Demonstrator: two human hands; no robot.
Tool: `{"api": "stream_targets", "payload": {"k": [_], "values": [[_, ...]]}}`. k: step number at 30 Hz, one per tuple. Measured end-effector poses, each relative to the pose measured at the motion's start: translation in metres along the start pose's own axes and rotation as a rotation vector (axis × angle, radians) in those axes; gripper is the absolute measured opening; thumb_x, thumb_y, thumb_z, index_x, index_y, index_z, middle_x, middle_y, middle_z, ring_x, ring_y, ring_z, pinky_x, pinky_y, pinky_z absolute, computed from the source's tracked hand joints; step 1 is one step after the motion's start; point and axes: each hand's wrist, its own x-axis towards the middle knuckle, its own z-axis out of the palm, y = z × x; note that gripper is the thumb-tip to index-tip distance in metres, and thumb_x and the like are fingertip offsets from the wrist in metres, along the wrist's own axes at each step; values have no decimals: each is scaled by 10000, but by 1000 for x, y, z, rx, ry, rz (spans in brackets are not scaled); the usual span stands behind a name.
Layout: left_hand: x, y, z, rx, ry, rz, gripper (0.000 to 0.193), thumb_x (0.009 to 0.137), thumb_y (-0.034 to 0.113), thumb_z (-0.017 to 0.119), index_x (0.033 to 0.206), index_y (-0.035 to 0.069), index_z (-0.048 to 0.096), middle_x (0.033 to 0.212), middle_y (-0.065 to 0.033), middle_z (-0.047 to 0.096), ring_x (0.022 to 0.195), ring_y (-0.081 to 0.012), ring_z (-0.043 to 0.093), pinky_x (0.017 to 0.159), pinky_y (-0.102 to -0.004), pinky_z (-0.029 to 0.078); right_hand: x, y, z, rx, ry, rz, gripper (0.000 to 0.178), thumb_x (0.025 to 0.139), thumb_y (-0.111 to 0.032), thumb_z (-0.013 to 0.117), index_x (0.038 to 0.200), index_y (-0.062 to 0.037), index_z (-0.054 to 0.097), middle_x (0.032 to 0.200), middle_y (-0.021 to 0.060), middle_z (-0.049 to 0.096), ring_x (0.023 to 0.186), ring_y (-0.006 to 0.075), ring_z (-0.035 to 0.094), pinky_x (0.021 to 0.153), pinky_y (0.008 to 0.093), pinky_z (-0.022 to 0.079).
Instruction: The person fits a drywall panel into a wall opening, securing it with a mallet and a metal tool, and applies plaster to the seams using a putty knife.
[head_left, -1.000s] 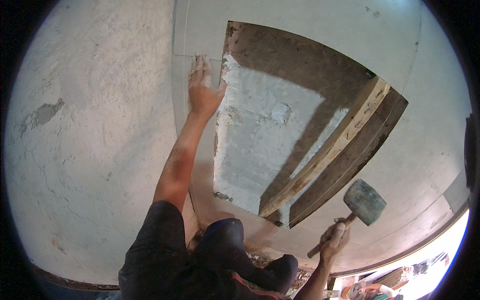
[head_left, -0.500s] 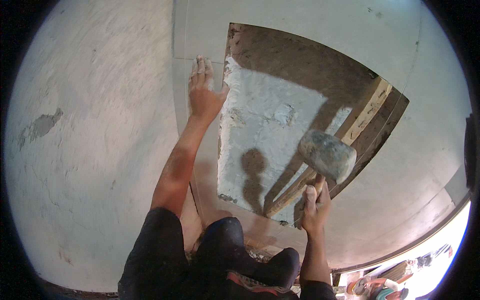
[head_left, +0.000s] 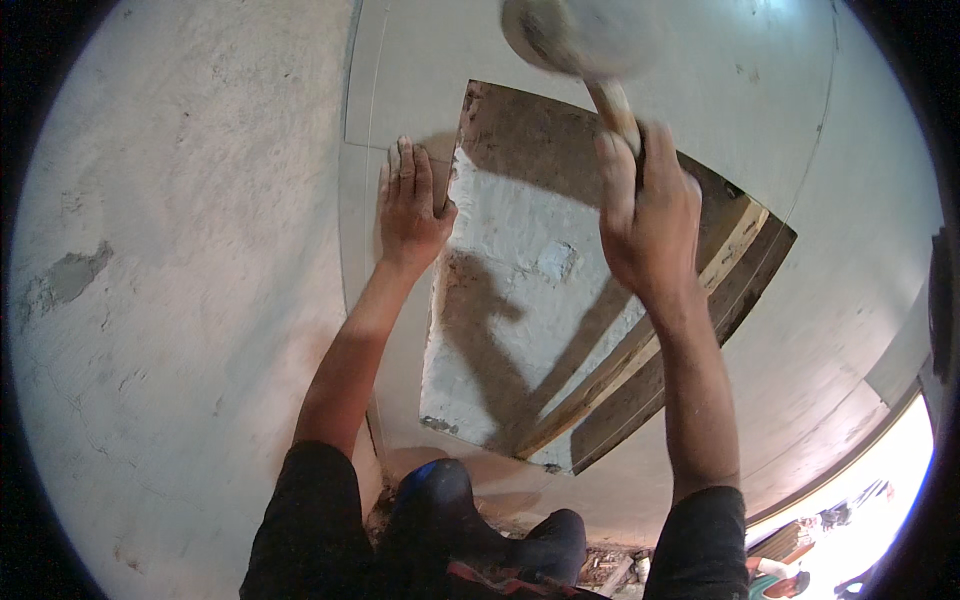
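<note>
My right hand (head_left: 655, 220) is closed round the wooden handle of a rubber mallet (head_left: 575, 38). The mallet is raised over the far part of the surface, its head blurred by motion. My left hand (head_left: 412, 220) lies flat with fingers stretched out on a narrow pale tile strip (head_left: 395, 310), by the left edge of a four-sided gap (head_left: 530, 130). Inside this gap a rough whitish mortar patch (head_left: 545, 260) shows beside brown bare backing. A long wooden batten (head_left: 600, 390) runs slantwise through the gap, partly hidden behind my right forearm.
Rough plaster (head_left: 200, 300) covers the left side, with a darker grey patch (head_left: 75, 275). Large pale tiles (head_left: 820, 330) surround the gap, and a thin string (head_left: 822, 125) crosses them on the right. A person (head_left: 785, 580) is at the lower right, near a bright opening.
My right hand has swung the mallet up and away from low over the batten to beyond the gap's far edge. My left hand stays on the strip, and the view has shifted slightly.
</note>
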Motion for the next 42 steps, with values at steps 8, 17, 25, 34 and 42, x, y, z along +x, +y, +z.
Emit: {"api": "stream_targets", "payload": {"k": [8,17,25,34,42], "values": [[8,7,-5,9,86,19,863,813,290,722,1467,-100,316,1537,-296,307,1447,-424,293,1192,-513,239,84,12,43,-360,-147,-147,371,1003,-412,490,1001,-42,528,743,225,668,681,442,660,586,552,505],[5,3,-9,-36,97,9,835,784,264,749,1450,-69,373,1546,-279,316,1435,-425,320,1163,-523,289,89,34,45,-447,-98,-161,336,1028,-385,484,1029,-56,548,748,203,660,677,388,664,602,512,498],[3,13,-7,-196,88,-37,928,682,145,831,1472,-18,373,1566,-225,320,1432,-405,334,1159,-464,319,94,57,31,-452,-99,-122,384,1001,-438,493,1022,-62,571,820,237,677,794,432,673,703,553,519],[7,13,-25,-21,-39,-7,878,821,232,752,1508,-43,279,1591,-221,250,1469,-355,274,1200,-470,258,70,37,12,-333,-176,-17,395,1001,-401,499,1028,-18,589,761,218,680,714,423,673,635,525,520],[7,16,-17,5,-31,4,782,891,202,671,1483,-118,272,1575,-284,239,1474,-396,238,1202,-482,247,50,44,-6,-338,-172,14,399,1002,-397,501,987,-6,573,703,199,664,641,407,659,589,510,510]]}}
